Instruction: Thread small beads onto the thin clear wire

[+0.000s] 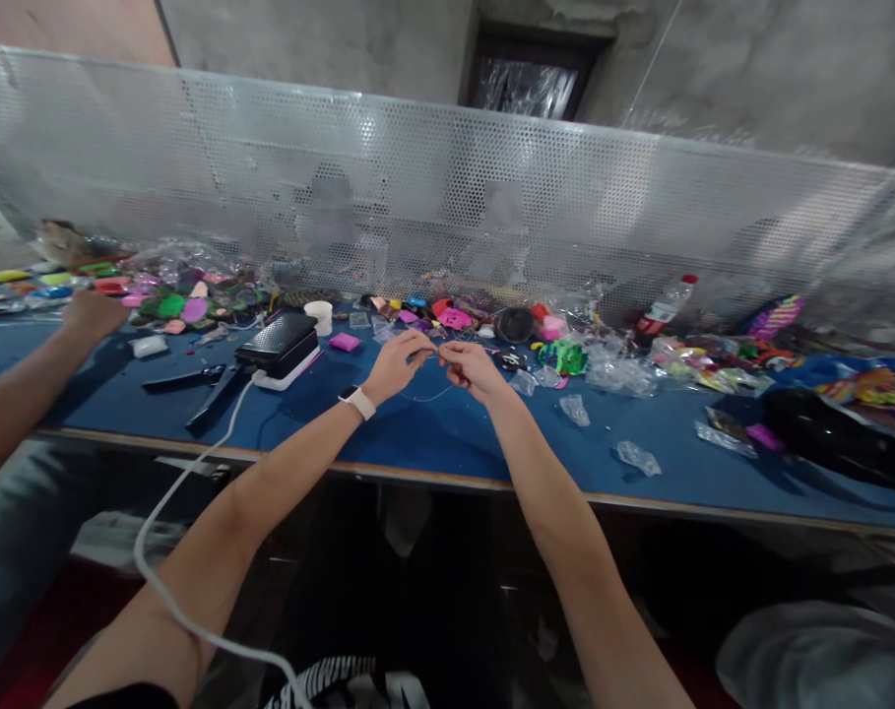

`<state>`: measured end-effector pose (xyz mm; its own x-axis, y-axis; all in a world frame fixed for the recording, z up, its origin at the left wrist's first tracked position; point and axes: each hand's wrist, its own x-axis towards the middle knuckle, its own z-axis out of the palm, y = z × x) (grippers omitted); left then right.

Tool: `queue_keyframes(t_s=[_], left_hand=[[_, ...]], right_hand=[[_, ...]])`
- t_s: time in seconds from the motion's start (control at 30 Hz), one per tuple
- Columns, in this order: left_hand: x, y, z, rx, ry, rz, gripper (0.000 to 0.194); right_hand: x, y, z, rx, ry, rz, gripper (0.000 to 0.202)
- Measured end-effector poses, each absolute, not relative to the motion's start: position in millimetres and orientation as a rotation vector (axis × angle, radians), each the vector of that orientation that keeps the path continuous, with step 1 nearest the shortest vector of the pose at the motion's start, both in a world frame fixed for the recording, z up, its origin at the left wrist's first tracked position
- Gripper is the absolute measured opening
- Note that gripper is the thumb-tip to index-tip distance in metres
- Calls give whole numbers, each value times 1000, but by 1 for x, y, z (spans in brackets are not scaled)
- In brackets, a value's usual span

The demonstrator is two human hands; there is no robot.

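Note:
Over the blue tabletop, my left hand and my right hand meet fingertip to fingertip. Both are closed in a pinch on a thin pale string, which loops down below them towards the table. The exact spot where the fingers grip it is too small to make out. A pink packet lies left of my left hand. Beyond my right hand are a round black piece and a green patterned piece.
A black box with a white cable stands left, beside a black long-handled tool. Another person's hand reaches into colourful pieces at far left. A perforated metal screen runs behind; a red-capped bottle stands right.

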<state>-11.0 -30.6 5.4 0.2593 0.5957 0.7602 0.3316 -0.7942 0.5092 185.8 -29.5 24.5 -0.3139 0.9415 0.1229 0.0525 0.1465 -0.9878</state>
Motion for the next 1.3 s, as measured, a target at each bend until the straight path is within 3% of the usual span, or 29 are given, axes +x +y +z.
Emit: queue_keyframes(t_s=[0.37,0.67,0.83,1.07,1.3], left_hand=[[-17,-17,1,1911,860,1322,33],[-19,-23,5,2388,927,1393,12],[-15,-29,2,2645,1008,1447,12],[-16,-24,2,2431,961,1523,16],[-19,-19,4,2049,894,1273,38]], right_hand=[[192,-34,27,-963,-1882,590,26],[189,-33,24,-890,-1778,846,34],[190,-28,22,-859,-1688,1050,38],[190,-33,23,-845,-1922,403,27],[191,-35,23,-770,-2028,223,26]])
